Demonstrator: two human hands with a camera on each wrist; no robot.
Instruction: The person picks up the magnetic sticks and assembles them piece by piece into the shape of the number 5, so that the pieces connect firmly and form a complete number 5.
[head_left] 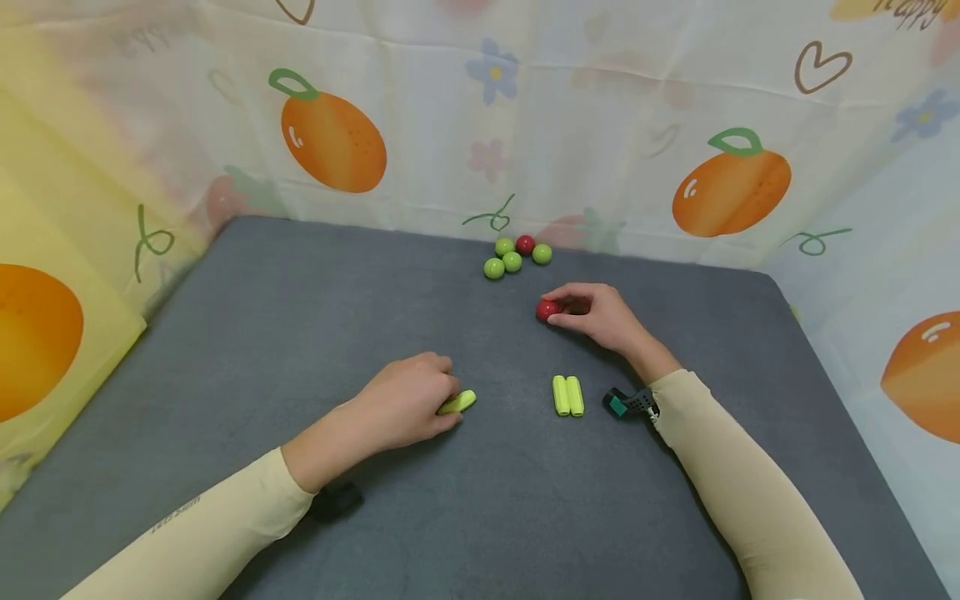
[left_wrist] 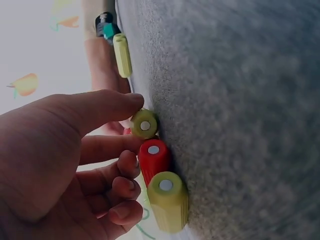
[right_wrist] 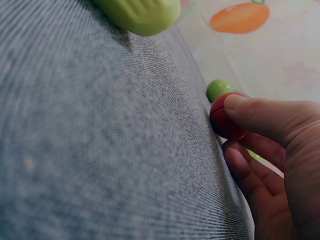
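Observation:
A yellow-green magnetic rod, ribbed with a pale disc in its end, is pinched between thumb and forefinger of my left hand. In the left wrist view, a red rod and another yellow-green rod lie by the curled fingers; the hand hides them in the head view. Farther back on the right, my right hand holds a glossy red ball between thumb and fingers, at or just above the table. Two yellow-green rods lie side by side between the hands.
Several green balls and one red ball cluster at the back edge of the grey table. A printed curtain stands behind it. Each wrist wears a dark strap, like the right wrist strap.

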